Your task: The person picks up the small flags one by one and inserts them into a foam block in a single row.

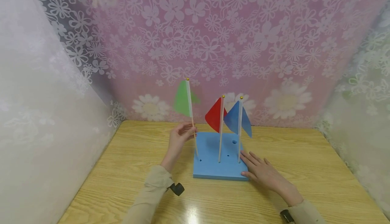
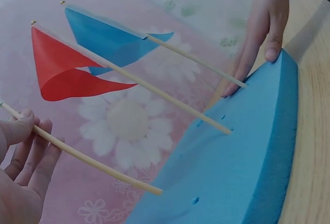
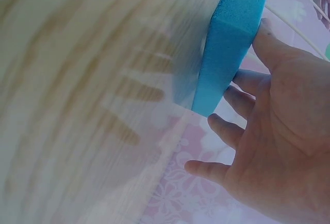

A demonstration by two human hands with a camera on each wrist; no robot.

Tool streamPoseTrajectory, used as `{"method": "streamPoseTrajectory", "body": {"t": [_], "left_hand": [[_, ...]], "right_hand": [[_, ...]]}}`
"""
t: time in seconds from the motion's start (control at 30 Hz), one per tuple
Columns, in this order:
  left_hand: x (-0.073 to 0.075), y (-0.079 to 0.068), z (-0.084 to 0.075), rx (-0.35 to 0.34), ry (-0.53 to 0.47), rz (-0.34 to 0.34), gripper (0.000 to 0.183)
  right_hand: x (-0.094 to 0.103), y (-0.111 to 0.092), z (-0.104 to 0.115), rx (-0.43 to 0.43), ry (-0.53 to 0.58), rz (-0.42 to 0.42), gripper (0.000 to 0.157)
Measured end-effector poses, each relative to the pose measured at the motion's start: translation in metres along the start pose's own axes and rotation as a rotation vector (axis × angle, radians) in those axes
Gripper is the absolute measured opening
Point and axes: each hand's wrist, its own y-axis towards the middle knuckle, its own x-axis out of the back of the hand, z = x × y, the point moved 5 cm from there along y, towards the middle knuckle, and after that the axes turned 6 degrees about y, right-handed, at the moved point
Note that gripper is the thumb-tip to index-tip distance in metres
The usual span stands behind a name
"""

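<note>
My left hand (image 1: 181, 136) pinches the wooden stick (image 2: 98, 165) of a small green flag (image 1: 182, 98) between thumb and fingers. In the left wrist view the stick's lower end is just above the blue foam block (image 1: 210, 174), near a small hole (image 2: 196, 200). A red flag (image 1: 214, 115) and a blue flag (image 1: 233, 117) stand upright with their sticks in holes of the block. With its fingers extended, my right hand (image 1: 264, 173) rests against the block's right edge, thumb near the front corner.
The block lies on a wood-grain table (image 1: 128, 170) and has a larger round hole (image 1: 234, 142) toward its back right. Behind the table hangs a pink floral curtain (image 1: 170, 48). Pale floral panels (image 1: 39, 98) flank both sides.
</note>
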Motion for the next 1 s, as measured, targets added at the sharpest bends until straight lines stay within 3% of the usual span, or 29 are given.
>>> {"method": "streamPoseTrajectory", "body": {"t": [0.37, 0.73, 1.0], "left_hand": [[-0.009, -0.007, 0.017, 0.020, 0.042, 0.033, 0.026], [-0.010, -0.012, 0.016, 0.007, 0.050, 0.059, 0.023], [-0.009, -0.017, 0.022, 0.021, 0.075, 0.085, 0.033]], "right_hand": [[-0.001, 0.002, 0.000, 0.018, -0.014, -0.018, 0.067], [0.000, 0.001, 0.001, 0.014, -0.013, -0.014, 0.067], [-0.002, 0.002, 0.001, 0.019, -0.003, -0.018, 0.068]]}}
